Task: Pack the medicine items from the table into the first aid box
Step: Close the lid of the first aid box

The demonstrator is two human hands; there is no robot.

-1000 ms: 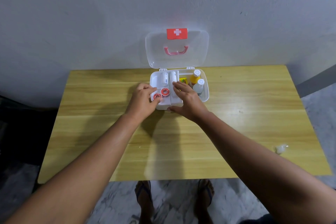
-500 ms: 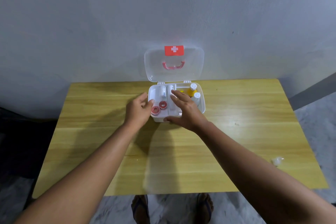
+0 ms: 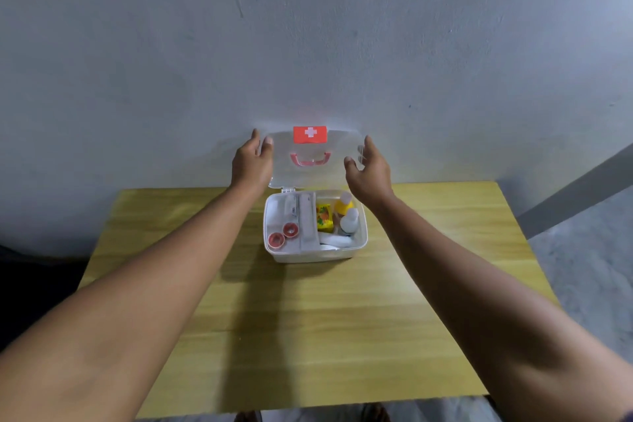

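Hands: my left hand (image 3: 251,163) curls round the left edge of the lid (image 3: 310,178) and holds it, thumb in front and fingers behind. My right hand (image 3: 370,169) cups the right edge, its fingers showing through the clear plastic. Its thumb seems to stand just off the front, so I cannot tell whether it has hold.
Lid: swung up on its hinges, close to the wall (image 3: 308,44), with the pink handle (image 3: 310,160) facing me.
First aid box: the first aid box (image 3: 315,252) sits at the far middle of the surface (image 3: 308,336).
Contents: two red tape rolls (image 3: 276,240) lie on the left. A yellow packet (image 3: 324,215), a yellow bottle (image 3: 343,205) and a white bottle (image 3: 350,221) are on the right.
Stage: I judge the medicines lie where the task wants them, and I see none loose on the surface. Hands on a raised lid fit a lid just swung up or one about to come down.
Doing it well: I would move both edges together so the hinges do not twist. I would grip lightly because thin plastic flexes, and turn the lid about the hinge so the light box does not skid. The upright bottles reach near the rim, so a lowered lid would meet them first.
Surface: pale wood-grain top, crossed by the shadows of my arms.
Room: scuffed grey wall, with grey floor (image 3: 582,250) to the right.
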